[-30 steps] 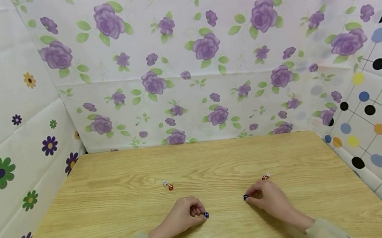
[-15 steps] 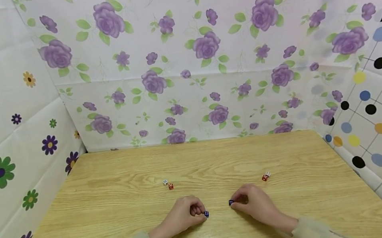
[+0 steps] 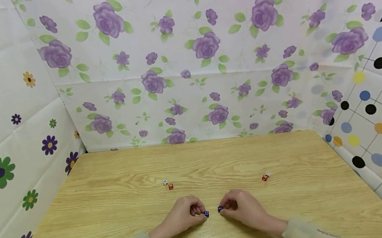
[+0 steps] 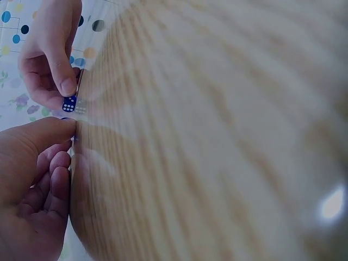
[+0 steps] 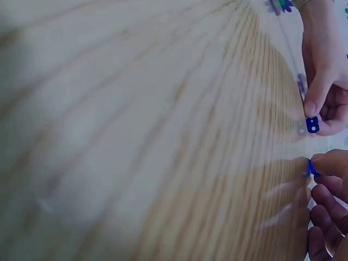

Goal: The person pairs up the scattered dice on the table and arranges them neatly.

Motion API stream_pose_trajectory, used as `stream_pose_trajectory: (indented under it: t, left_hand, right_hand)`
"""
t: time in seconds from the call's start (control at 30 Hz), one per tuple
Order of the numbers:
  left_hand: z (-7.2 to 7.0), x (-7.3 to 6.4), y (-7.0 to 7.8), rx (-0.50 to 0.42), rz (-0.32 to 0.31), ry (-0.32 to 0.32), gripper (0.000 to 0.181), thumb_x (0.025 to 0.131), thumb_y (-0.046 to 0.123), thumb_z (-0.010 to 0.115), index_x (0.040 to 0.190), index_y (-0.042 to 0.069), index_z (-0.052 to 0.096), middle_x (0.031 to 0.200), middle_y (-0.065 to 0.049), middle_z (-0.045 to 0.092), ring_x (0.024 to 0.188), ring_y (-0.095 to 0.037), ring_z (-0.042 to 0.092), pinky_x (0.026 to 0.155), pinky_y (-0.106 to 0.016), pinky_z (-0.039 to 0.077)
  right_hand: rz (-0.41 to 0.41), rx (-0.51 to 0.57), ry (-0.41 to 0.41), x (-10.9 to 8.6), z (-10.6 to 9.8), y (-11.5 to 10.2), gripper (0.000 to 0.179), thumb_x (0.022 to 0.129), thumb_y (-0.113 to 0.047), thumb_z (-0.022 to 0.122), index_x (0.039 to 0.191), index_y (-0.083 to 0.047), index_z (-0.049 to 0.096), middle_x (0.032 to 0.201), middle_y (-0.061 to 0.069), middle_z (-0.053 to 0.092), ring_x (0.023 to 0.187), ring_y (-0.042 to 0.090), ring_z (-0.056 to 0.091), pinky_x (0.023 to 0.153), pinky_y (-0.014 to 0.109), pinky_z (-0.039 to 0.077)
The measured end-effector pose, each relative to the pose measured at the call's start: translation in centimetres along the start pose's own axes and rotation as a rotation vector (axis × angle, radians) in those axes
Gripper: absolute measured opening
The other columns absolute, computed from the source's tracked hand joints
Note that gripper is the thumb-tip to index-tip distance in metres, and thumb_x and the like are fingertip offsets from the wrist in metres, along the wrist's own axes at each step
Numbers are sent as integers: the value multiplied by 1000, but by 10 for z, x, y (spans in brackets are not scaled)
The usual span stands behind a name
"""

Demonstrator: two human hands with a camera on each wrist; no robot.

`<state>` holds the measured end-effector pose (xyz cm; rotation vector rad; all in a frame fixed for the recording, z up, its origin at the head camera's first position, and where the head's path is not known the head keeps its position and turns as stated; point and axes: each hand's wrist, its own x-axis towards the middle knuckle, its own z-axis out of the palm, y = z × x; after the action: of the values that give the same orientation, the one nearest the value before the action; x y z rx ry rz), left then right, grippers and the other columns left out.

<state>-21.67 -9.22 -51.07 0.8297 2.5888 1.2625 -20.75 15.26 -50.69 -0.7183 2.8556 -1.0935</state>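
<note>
My left hand (image 3: 183, 217) pinches a blue die (image 3: 206, 214) between thumb and index finger, low over the wooden table. Facing it, my right hand (image 3: 247, 210) pinches another blue die (image 3: 220, 209). A small gap separates the two dice. In the left wrist view, white pips show on the right hand's die (image 4: 69, 104), while the left thumb covers most of its own die. The right wrist view shows the left hand's die (image 5: 312, 124) plainly, with the right hand's die (image 5: 312, 168) partly behind the fingers.
A white die (image 3: 165, 182) and a red die (image 3: 171, 186) lie beyond my left hand. Another red die (image 3: 265, 178) and white die (image 3: 268, 174) lie close together beyond my right hand. Patterned cloths (image 3: 189, 103) surround the table (image 3: 121, 168).
My right hand has moved left across the table with its blue die, closing toward the left hand's die. The left hand has stayed in place.
</note>
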Motion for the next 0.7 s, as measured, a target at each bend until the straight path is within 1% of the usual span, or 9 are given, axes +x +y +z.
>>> stream_pose_trajectory:
  t: [0.23, 0.37, 0.53, 0.7]
  left_hand:
    - [0, 0, -1, -9, 13, -1, 11, 81, 10, 80, 84, 12, 69, 81, 0, 64, 71, -1, 54, 64, -15, 48]
    - [1, 0, -2, -13, 16, -2, 11, 81, 10, 80, 84, 13, 69, 81, 1, 64, 70, 0, 54, 64, -15, 48]
    - [1, 0, -1, -2, 13, 0, 11, 81, 10, 80, 84, 13, 70, 81, 2, 64, 70, 1, 54, 64, -15, 48]
    - [1, 1, -1, 14, 22, 11, 11, 81, 11, 81, 84, 13, 70, 80, 1, 64, 69, 1, 53, 63, -15, 48]
  right_hand:
    - [-9, 27, -33, 2, 6, -5, 7, 84, -23, 79, 89, -23, 73, 86, -12, 65, 75, -2, 56, 64, 16, 46]
    - [-21, 35, -47, 3, 10, -6, 7, 85, -24, 78, 90, -23, 73, 85, -11, 65, 74, -2, 55, 64, 16, 46]
    - [-44, 30, -45, 5, 14, -9, 9, 84, -23, 79, 89, -23, 72, 85, -11, 65, 72, -1, 54, 62, 16, 45]
    - [-57, 33, -39, 7, 15, -10, 10, 83, -21, 80, 89, -22, 72, 83, -12, 65, 71, -1, 52, 61, 16, 44]
